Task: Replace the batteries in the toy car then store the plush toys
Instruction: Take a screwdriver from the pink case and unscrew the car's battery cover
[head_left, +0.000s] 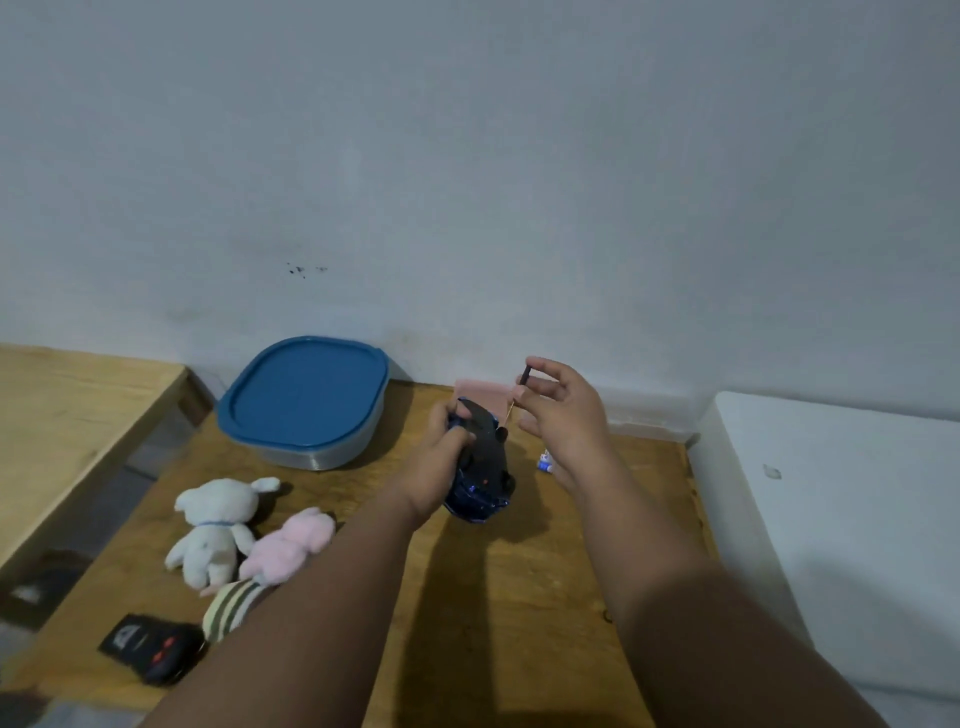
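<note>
My left hand (441, 457) grips the dark blue toy car (483, 467), held tilted with its black underside facing me, above the wooden table (519, 597). My right hand (563, 415) is raised just right of the car and pinches a small flat black piece (524, 375) between thumb and fingertips. A small blue and white battery (544, 461) lies on the table behind my right wrist. A white plush (218, 525), a pink plush (288, 545) and a striped plush (231, 608) lie at the left, the striped one partly hidden by my forearm.
A clear container with a blue lid (306, 400) stands at the back left against the wall. A pink object (480, 395) sits behind the car. A black remote with red buttons (150, 647) lies at the front left. A white surface (841, 519) borders the right, a second wooden table (67, 415) the left.
</note>
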